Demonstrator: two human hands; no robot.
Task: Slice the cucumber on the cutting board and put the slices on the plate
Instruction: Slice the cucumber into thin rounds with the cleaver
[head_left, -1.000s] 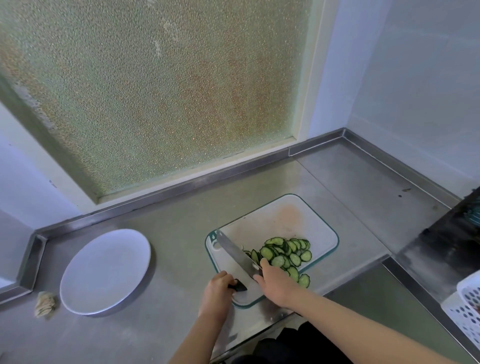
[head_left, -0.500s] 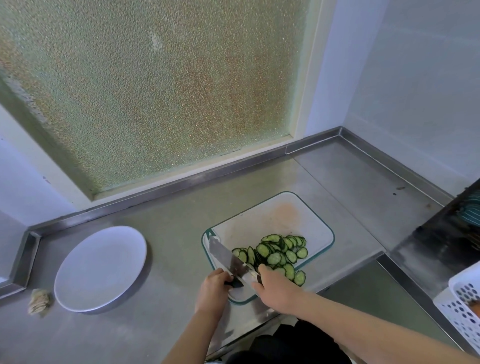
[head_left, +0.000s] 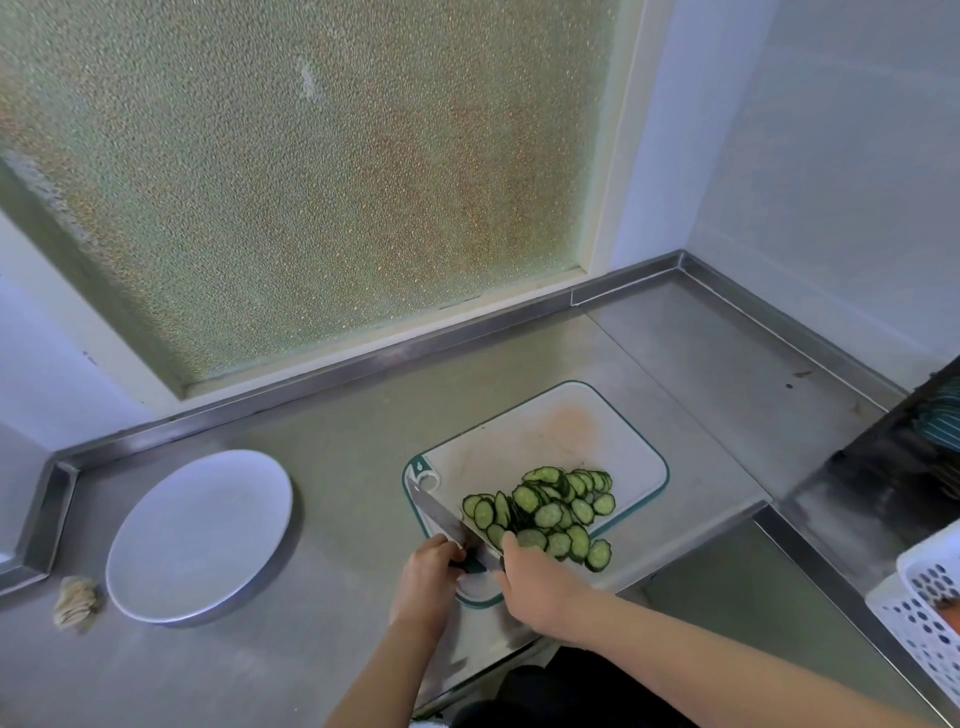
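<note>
**Operator:** Where do we find the task material?

**Inspector:** We find the cucumber slices (head_left: 545, 512) in an overlapping heap on the near half of the cutting board (head_left: 550, 441), to the right of the blade. The nearest slices sit at the board's near rim, and we cannot tell whether one lies past it. Every slice we see is on or at the board. The far half of the board shows a faint orange stain.

**Operator:** How do we read the two hands?

**Inspector:** The right hand (head_left: 535, 587) is curled round the handle of the knife (head_left: 441, 519). The handle is hidden in the palm, and the blade runs away from the person toward the board's left corner. The left hand (head_left: 428, 577) sits just left of the blade. Its fingers are curled and pinch a small dark piece, which we read as the cucumber end (head_left: 470, 564). Both hands are close together at the board's near corner.

**Operator:** Where do we locate the plate?

**Inspector:** The plate (head_left: 200, 535) stands on the steel counter (head_left: 337, 467), well left of the board.

**Operator:** What else do we record?

**Inspector:** A crumpled cloth (head_left: 75, 600) lies just beside the plate's left rim. A white perforated basket (head_left: 930, 597) sits at the right edge of the view. A frosted window (head_left: 311, 182) rises behind the counter.
</note>
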